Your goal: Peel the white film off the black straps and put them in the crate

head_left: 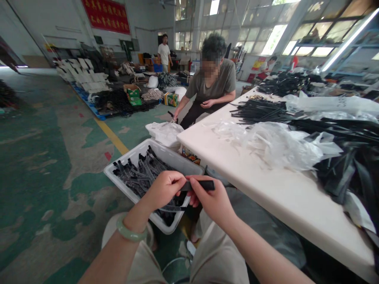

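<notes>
My left hand (164, 189) and my right hand (211, 201) meet above my lap, both closed on a short black strip (201, 184) held level between them. A pale green bangle (128, 232) sits on my left wrist. Just beyond my hands, a white plastic bin (166, 156) on the floor holds several more black strips (142, 173).
A white table (266, 185) runs along my right, carrying clear plastic bags (278, 144) and heaps of black strips (352, 157). A seated person (211, 85) works at its far end. Another person (164, 53) stands far back. Piled goods lie on the green floor at the left.
</notes>
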Motion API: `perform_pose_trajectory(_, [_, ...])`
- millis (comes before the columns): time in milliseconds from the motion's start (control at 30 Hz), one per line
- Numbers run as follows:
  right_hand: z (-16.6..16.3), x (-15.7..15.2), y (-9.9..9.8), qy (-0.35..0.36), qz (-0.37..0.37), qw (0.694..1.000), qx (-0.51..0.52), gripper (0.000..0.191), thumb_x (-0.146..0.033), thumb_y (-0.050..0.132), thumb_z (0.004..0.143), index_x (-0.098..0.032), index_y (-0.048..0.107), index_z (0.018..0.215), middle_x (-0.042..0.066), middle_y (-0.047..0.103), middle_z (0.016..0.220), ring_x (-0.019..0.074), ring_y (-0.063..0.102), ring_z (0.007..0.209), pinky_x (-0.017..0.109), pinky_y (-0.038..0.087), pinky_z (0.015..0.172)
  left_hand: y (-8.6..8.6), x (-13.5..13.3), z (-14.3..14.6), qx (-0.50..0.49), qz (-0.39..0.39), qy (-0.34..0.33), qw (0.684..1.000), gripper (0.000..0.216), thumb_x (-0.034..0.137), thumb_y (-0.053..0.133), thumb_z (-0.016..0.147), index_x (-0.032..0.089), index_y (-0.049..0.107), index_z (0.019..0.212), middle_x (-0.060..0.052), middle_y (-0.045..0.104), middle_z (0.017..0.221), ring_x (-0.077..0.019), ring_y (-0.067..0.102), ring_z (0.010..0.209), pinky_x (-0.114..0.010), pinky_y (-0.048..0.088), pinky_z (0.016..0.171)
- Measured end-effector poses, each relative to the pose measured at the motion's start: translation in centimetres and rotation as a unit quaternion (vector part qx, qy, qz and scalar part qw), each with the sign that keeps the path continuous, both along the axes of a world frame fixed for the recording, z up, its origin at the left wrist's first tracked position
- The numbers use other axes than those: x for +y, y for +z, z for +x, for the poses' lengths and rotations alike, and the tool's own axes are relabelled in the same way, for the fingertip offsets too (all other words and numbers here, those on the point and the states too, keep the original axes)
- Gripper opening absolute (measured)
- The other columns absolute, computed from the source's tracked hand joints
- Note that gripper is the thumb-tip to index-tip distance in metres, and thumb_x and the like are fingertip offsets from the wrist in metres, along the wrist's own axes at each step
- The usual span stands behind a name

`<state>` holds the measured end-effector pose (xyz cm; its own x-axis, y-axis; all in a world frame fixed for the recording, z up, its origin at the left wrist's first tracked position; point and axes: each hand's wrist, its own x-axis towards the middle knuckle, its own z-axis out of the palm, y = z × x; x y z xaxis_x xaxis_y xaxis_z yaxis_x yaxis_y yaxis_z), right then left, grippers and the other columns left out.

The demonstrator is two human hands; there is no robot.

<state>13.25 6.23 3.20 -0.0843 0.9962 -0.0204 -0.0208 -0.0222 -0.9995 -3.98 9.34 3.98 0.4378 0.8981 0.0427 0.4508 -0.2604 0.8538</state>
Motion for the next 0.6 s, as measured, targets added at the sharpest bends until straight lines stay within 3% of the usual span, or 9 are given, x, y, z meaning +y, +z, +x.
perform_pose_trajectory(100, [-1.9, 1.3, -0.8, 0.018, -0.010, 1.000, 0.010, 0.031, -0.046, 0.075, 0.079, -0.015, 0.077, 0.086, 0.007, 0.075, 0.070, 0.0206, 0.071, 0.058, 0.032, 0.061, 0.057, 0.1, 1.9, -1.6, 0.067, 0.069, -0.009, 0.995, 0.034, 0.031, 0.043, 0.091, 0.018, 0.058, 0.063, 0.000, 0.059, 0.061, -0.0160, 0.056, 0.062, -0.026, 0.039, 0.061])
perform_pose_trajectory(167, [-3.2, 2.9, -1.0, 0.045, -0.019, 0.997, 0.054, 0.029, -0.043, 0.078, 0.075, -0.017, 0.078, 0.088, 0.007, 0.078, 0.079, 0.0226, 0.074, 0.067, 0.035, 0.063, 0.066, 1.0, 3.9, -3.3, 0.126, 0.121, -0.013, 0.984, 0.031, 0.025, 0.043, 0.089, 0.018, 0.062, 0.065, -0.003, 0.064, 0.066, -0.0182, 0.059, 0.068, -0.028, 0.040, 0.065])
perform_pose_trajectory(300, [-5.7, 6.4, -0.2, 0.072, -0.028, 0.988, 0.134, 0.043, -0.051, 0.079, 0.070, -0.019, 0.076, 0.099, 0.006, 0.080, 0.086, 0.0220, 0.076, 0.075, 0.037, 0.064, 0.075, 5.9, 7.7, -6.6, 0.247, 0.223, -0.005, 0.943, 0.025, 0.016, 0.048, 0.084, 0.017, 0.066, 0.065, -0.009, 0.067, 0.072, -0.0247, 0.059, 0.077, -0.039, 0.041, 0.079])
perform_pose_trajectory(367, [-6.6, 7.6, 0.1, 0.071, -0.024, 0.985, 0.158, 0.052, -0.056, 0.080, 0.068, -0.019, 0.073, 0.104, 0.006, 0.080, 0.091, 0.0215, 0.076, 0.080, 0.037, 0.063, 0.078, 8.9, 8.4, -7.1, 0.322, 0.302, -0.013, 0.897, 0.023, 0.013, 0.051, 0.085, 0.018, 0.068, 0.070, -0.008, 0.068, 0.074, -0.0276, 0.059, 0.084, -0.048, 0.039, 0.091])
perform_pose_trajectory(433, [-7.3, 8.1, -0.4, 0.071, -0.020, 0.984, 0.165, 0.056, -0.061, 0.078, 0.069, -0.019, 0.071, 0.104, 0.007, 0.080, 0.095, 0.0213, 0.076, 0.082, 0.036, 0.062, 0.078, 10.8, 8.4, -6.9, 0.400, 0.391, -0.035, 0.828, 0.023, 0.011, 0.052, 0.089, 0.020, 0.069, 0.076, -0.005, 0.069, 0.077, -0.0288, 0.060, 0.090, -0.056, 0.035, 0.101])
perform_pose_trajectory(500, [-8.0, 7.8, -1.9, 0.070, -0.024, 0.986, 0.152, 0.058, -0.067, 0.072, 0.072, -0.018, 0.068, 0.102, 0.010, 0.079, 0.098, 0.0212, 0.076, 0.082, 0.036, 0.062, 0.077, 10.8, 8.3, -6.4, 0.448, 0.443, -0.061, 0.774, 0.021, 0.012, 0.053, 0.093, 0.021, 0.068, 0.080, -0.004, 0.069, 0.080, -0.0289, 0.061, 0.095, -0.059, 0.034, 0.107])
perform_pose_trajectory(533, [-8.3, 7.3, -3.0, 0.069, -0.029, 0.988, 0.137, 0.059, -0.070, 0.068, 0.074, -0.017, 0.067, 0.101, 0.011, 0.079, 0.098, 0.0211, 0.076, 0.081, 0.035, 0.062, 0.075, 9.9, 8.3, -6.3, 0.450, 0.442, -0.070, 0.773, 0.020, 0.013, 0.053, 0.093, 0.021, 0.068, 0.082, -0.004, 0.070, 0.083, -0.0288, 0.061, 0.097, -0.060, 0.033, 0.110])
perform_pose_trajectory(600, [-8.6, 5.9, -5.9, 0.068, -0.045, 0.992, 0.092, 0.057, -0.070, 0.058, 0.080, -0.016, 0.066, 0.096, 0.013, 0.079, 0.091, 0.0220, 0.076, 0.074, 0.036, 0.062, 0.069, 6.3, 8.4, -6.3, 0.434, 0.403, -0.082, 0.801, 0.020, 0.013, 0.055, 0.093, 0.021, 0.071, 0.083, -0.005, 0.072, 0.094, -0.0289, 0.063, 0.107, -0.063, 0.030, 0.115])
